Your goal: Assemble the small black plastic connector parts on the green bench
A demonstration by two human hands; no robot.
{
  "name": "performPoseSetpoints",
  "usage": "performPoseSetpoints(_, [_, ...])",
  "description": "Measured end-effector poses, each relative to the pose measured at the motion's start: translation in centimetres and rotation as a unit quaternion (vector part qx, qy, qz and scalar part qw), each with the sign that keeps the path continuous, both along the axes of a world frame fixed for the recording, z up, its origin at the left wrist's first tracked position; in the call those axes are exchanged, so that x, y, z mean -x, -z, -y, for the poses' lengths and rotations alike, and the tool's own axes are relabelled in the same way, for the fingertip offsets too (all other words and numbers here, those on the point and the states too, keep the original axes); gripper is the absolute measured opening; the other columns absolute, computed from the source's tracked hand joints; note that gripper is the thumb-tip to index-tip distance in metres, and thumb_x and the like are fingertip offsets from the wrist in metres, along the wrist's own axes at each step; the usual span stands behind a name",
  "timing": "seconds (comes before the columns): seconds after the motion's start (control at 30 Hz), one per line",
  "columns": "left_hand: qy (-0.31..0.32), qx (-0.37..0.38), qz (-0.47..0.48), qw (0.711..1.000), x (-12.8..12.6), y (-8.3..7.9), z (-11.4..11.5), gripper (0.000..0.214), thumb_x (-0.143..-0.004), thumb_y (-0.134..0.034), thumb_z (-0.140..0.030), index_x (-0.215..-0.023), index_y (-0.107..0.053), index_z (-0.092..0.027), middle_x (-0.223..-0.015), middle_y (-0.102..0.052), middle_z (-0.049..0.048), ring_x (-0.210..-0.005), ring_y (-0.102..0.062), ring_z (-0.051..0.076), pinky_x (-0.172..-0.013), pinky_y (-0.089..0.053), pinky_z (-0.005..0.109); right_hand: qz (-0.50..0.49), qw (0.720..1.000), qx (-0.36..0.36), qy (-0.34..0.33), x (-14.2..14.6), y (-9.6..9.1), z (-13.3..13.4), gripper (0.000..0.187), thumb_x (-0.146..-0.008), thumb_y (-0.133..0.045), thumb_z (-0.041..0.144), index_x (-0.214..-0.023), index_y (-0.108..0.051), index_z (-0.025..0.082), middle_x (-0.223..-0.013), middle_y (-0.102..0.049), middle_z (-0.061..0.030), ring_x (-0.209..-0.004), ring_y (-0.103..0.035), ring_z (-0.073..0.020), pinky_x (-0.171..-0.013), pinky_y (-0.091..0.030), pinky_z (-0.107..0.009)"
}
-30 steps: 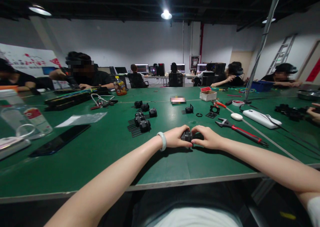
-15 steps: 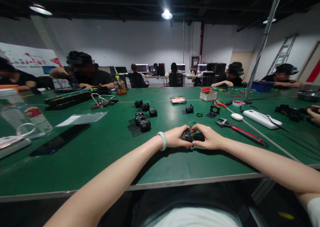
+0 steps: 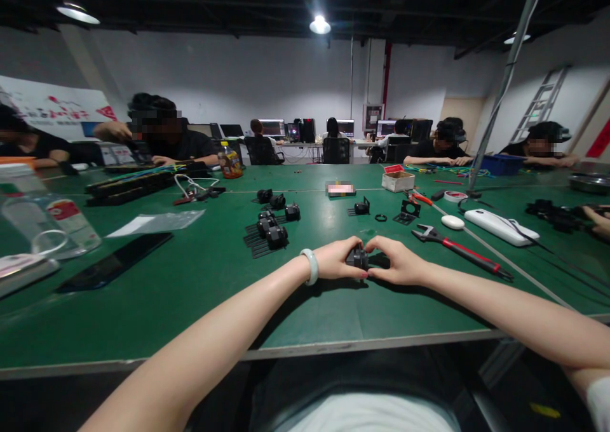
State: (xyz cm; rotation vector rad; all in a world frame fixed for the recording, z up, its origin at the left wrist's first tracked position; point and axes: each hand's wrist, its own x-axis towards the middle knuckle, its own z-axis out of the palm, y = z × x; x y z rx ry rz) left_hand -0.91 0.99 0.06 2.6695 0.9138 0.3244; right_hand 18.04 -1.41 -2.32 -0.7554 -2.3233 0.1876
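My left hand (image 3: pixel 336 260) and my right hand (image 3: pixel 398 262) meet over the green table (image 3: pixel 200 292), both pinched around a small black plastic part (image 3: pixel 358 257) that rests on or just above the tabletop. A pale bangle sits on my left wrist. The fingers hide most of the part. Further back lie several similar black parts on comb-like black strips (image 3: pixel 269 232).
A red-handled adjustable wrench (image 3: pixel 457 249) lies to the right, beside a white mouse (image 3: pixel 452 222) and a white power strip (image 3: pixel 500 226). A black phone (image 3: pixel 114 263) and a plastic bottle (image 3: pixel 52 219) are at the left. Other people sit at the table's far edge.
My hands have stayed on the black part; the right fingers shifted slightly around it. The camera tilted a little.
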Motion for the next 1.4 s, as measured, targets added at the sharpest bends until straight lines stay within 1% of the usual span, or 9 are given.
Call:
performPoseSetpoints(0.17, [-0.001,0.009,0.004,1.000,0.06,-0.01,0.01,0.054,-0.059,-0.053,-0.051,-0.098,-0.040,-0.017,-0.077,-0.051,0.0007,-0.066,-0.049,0.015,-0.054,-0.035,0.021,0.001,1.000,0.012,0.003,-0.04,0.09,-0.05,0.033,-0.062,-0.059,0.024,-0.092,-0.046,0.016,-0.086,-0.053,-0.0045,-0.079,-0.049,-0.0157,-0.070,-0.039,-0.028])
performPoseSetpoints(0.43, [-0.012,0.016,0.008,1.000,-0.03,-0.16,0.05,0.054,-0.057,-0.056,-0.049,-0.098,-0.041,-0.017,-0.076,-0.051,0.0003,-0.064,-0.049,0.014,-0.053,-0.034,0.021,0.004,0.999,0.032,0.000,-0.22,0.01,-0.16,0.032,-0.065,-0.056,0.026,-0.094,-0.047,0.017,-0.087,-0.054,-0.0054,-0.080,-0.050,-0.0169,-0.071,-0.039,-0.029])
performPoseSetpoints(0.7, [-0.022,0.023,0.009,0.999,-0.08,-0.23,0.26,0.052,-0.057,-0.056,-0.047,-0.097,-0.041,-0.017,-0.074,-0.050,-0.0005,-0.064,-0.048,0.013,-0.052,-0.034,0.020,0.018,0.999,0.033,0.000,-0.33,-0.03,-0.40,0.026,-0.069,-0.053,0.028,-0.092,-0.048,0.016,-0.086,-0.054,-0.0054,-0.079,-0.050,-0.0159,-0.070,-0.039,-0.028])
performPoseSetpoints(0.83, [-0.023,0.021,0.017,0.999,-0.13,-0.04,0.25,0.052,-0.058,-0.056,-0.047,-0.097,-0.040,-0.018,-0.075,-0.049,-0.0008,-0.065,-0.048,0.013,-0.053,-0.034,0.020,0.027,0.999,0.029,0.003,-0.37,-0.07,-0.49,0.026,-0.069,-0.053,0.029,-0.092,-0.048,0.016,-0.086,-0.054,-0.0053,-0.078,-0.050,-0.0157,-0.070,-0.039,-0.028])
performPoseSetpoints(1.0, [-0.022,0.031,0.015,0.999,-0.28,0.17,0.16,0.051,-0.058,-0.056,-0.047,-0.096,-0.039,-0.018,-0.073,-0.048,-0.0019,-0.064,-0.047,0.013,-0.052,-0.033,0.019,0.022,0.999,0.022,-0.002,-0.52,-0.11,-0.48,0.026,-0.070,-0.052,0.031,-0.091,-0.049,0.016,-0.085,-0.055,-0.0058,-0.078,-0.051,-0.0166,-0.069,-0.039,-0.028])
performPoseSetpoints(1.2, [-0.033,0.042,0.021,0.998,-0.41,0.10,0.33,0.051,-0.057,-0.057,-0.046,-0.097,-0.040,-0.018,-0.076,-0.048,-0.0013,-0.067,-0.047,0.013,-0.056,-0.034,0.020,0.023,1.000,0.021,-0.007,-0.60,-0.08,-0.55,0.027,-0.070,-0.052,0.032,-0.091,-0.050,0.016,-0.086,-0.056,-0.0058,-0.079,-0.051,-0.0163,-0.070,-0.039,-0.028])
performPoseSetpoints(1.4, [-0.042,0.047,0.029,0.998,-0.51,0.13,0.40,0.052,-0.056,-0.058,-0.044,-0.097,-0.040,-0.018,-0.076,-0.049,-0.0015,-0.067,-0.047,0.013,-0.055,-0.034,0.020,0.020,1.000,0.021,-0.004,-0.58,0.06,-0.60,0.027,-0.070,-0.052,0.031,-0.092,-0.050,0.016,-0.086,-0.056,-0.0057,-0.078,-0.052,-0.0164,-0.069,-0.040,-0.028])
